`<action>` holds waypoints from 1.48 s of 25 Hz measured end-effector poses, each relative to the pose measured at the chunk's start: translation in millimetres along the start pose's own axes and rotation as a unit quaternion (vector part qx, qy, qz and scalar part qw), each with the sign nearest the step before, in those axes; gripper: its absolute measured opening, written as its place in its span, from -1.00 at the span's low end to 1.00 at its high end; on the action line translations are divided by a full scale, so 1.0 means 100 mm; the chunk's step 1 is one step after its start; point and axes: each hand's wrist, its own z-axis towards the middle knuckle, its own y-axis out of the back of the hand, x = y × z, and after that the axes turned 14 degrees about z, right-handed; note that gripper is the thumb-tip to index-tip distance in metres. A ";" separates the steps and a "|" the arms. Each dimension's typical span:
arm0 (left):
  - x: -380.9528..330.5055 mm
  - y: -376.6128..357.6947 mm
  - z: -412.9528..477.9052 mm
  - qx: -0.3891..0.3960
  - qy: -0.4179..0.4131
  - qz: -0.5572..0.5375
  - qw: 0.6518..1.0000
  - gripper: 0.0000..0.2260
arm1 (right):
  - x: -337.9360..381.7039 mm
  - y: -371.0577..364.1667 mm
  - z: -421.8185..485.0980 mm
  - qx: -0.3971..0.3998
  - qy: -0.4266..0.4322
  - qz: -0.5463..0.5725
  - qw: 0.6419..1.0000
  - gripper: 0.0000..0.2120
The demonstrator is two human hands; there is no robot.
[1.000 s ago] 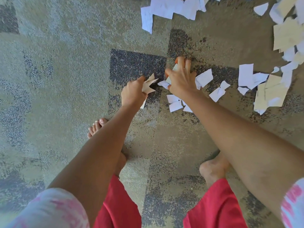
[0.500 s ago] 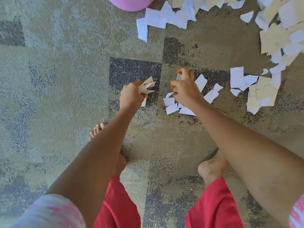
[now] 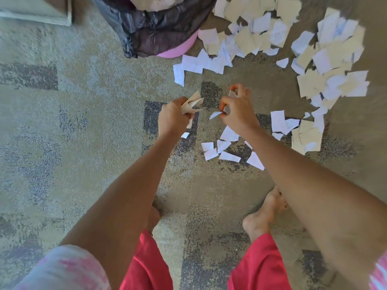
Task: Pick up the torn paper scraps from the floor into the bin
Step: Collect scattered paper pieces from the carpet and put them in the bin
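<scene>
My left hand (image 3: pixel 173 117) grips a bunch of tan paper scraps (image 3: pixel 193 103) above the carpet. Beside it, my right hand (image 3: pixel 237 110) holds white and tan scraps (image 3: pixel 215 115), fingers curled round them. Both hands hover a little apart, off the floor. A pink bin (image 3: pixel 176 51) lined with a dark bag (image 3: pixel 150 28) stands ahead at the top, with paper inside. Several white scraps (image 3: pixel 227 148) lie on the carpet under my right wrist. Large piles of torn paper (image 3: pixel 326 65) cover the floor at the upper right.
Patterned grey and tan carpet (image 3: pixel 62 122) spreads to the left. A flat board edge (image 3: pixel 35 11) shows at the top left corner. My bare feet (image 3: pixel 263 214) stand below, red shorts at the bottom edge.
Both hands lifted off the floor with scraps in them. The view tilted upward, bringing the bin and more paper piles into sight.
</scene>
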 end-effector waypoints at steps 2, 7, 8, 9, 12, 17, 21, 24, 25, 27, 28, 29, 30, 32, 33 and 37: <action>-0.15 0.17 -0.01 -0.007 -0.021 0.000 1.000 -0.78 | 0.11 0.18 0.04 -0.019 0.010 0.002 1.000 -0.84; -0.50 0.64 0.01 -0.049 -0.078 -0.030 0.995 -0.81 | 0.42 0.67 0.19 -0.119 0.031 0.057 0.991 -0.85; -0.57 0.74 0.01 -0.057 -0.086 -0.046 0.994 -0.80 | 0.51 0.76 0.23 -0.145 0.034 0.073 0.986 -0.85; -0.64 0.84 0.02 -0.067 -0.090 -0.061 0.992 -0.78 | 0.61 0.86 0.27 -0.163 0.035 0.087 0.982 -0.84; -0.81 1.13 0.04 -0.090 -0.113 -0.094 0.985 -0.77 | 0.95 1.10 0.41 -0.206 0.053 0.131 0.968 -0.84; -0.97 1.68 0.19 -0.160 -0.110 -0.167 0.967 -0.73 | 1.58 1.36 0.66 -0.263 0.101 0.206 0.937 -0.86; -0.92 2.06 0.36 -0.241 -0.093 -0.174 0.950 -0.76 | 2.03 1.48 0.94 -0.293 0.130 0.228 0.919 -0.87; -0.81 2.17 0.53 -0.255 -0.085 -0.163 0.949 -0.74 | 2.24 1.42 1.17 -0.297 0.149 0.227 0.915 -0.86; -0.77 2.18 0.59 -0.254 -0.076 -0.166 0.950 -0.73 | 2.27 1.38 1.24 -0.293 0.153 0.227 0.916 -0.86; -0.71 2.20 0.71 -0.256 -0.062 -0.170 0.949 -0.71 | 2.30 1.27 1.37 -0.280 0.153 0.226 0.921 -0.85; -0.69 2.21 0.76 -0.259 -0.057 -0.170 0.949 -0.69 | 2.29 1.23 1.41 -0.272 0.147 0.222 0.925 -0.84; -0.67 2.22 0.79 -0.261 -0.054 -0.164 0.950 -0.67 | 2.28 1.19 1.45 -0.264 0.141 0.217 0.929 -0.82; -0.66 2.21 0.82 -0.262 -0.053 -0.153 0.951 -0.64 | 2.27 1.16 1.48 -0.257 0.135 0.213 0.933 -0.81; -0.63 2.21 0.87 -0.262 -0.055 -0.126 0.955 -0.58 | 2.24 1.11 1.51 -0.248 0.124 0.203 0.939 -0.77; -0.61 2.20 0.89 -0.259 -0.056 -0.115 0.957 -0.55 | 2.23 1.09 1.52 -0.246 0.119 0.194 0.942 -0.75; -0.58 2.14 0.94 -0.247 -0.054 -0.087 0.964 -0.49 | 2.20 1.05 1.51 -0.235 0.111 0.185 0.948 -0.66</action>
